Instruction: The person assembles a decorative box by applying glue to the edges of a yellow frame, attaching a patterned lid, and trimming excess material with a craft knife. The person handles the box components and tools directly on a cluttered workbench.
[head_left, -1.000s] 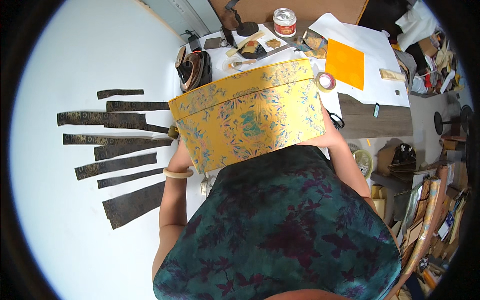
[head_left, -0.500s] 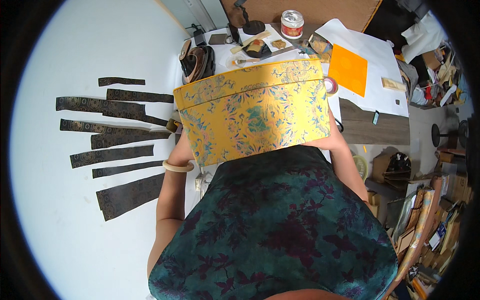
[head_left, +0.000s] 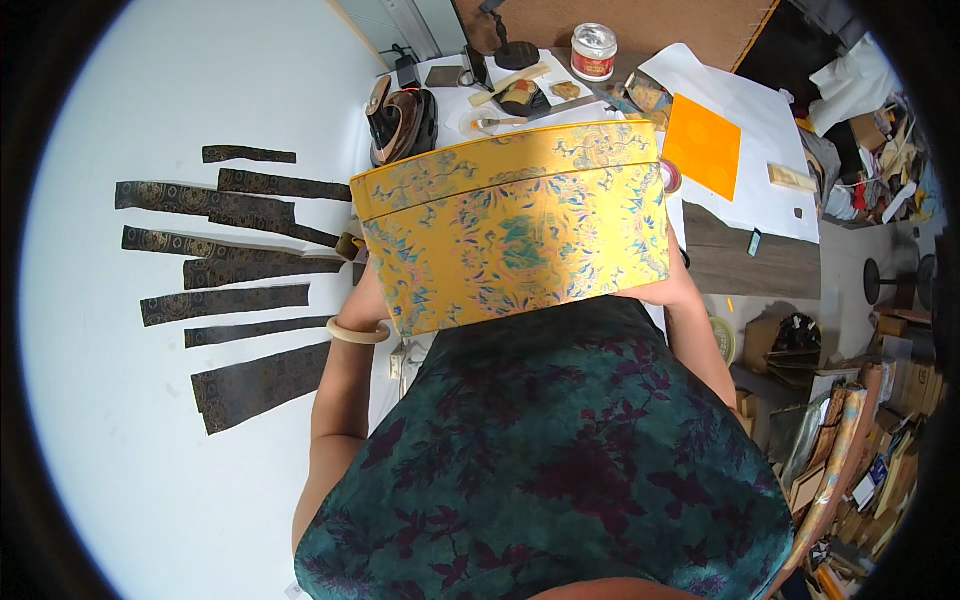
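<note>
Both grips clasp yellow brocade box (head_left: pixel 515 235), held against the body.
Left hand (head_left: pixel 362 300) and right hand (head_left: pixel 672 290) sit mostly hidden behind it, above white desk (head_left: pixel 150 420); level, even support advised.

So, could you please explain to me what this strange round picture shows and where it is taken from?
It comes from a wide fisheye camera worn on a person's head, looking down, so straight edges bend near the rim. There is no machine, only a person in a dark green flowered dress. Both forearms reach up from below to a large yellow floral fabric-covered box, held in front of the body. The left hand, with a pale bangle on the wrist, and the right hand are mostly hidden behind the box. On the white table to the left lie dark patterned fabric strips. Beyond the box are a white jar, an orange sheet and a brush.
</note>
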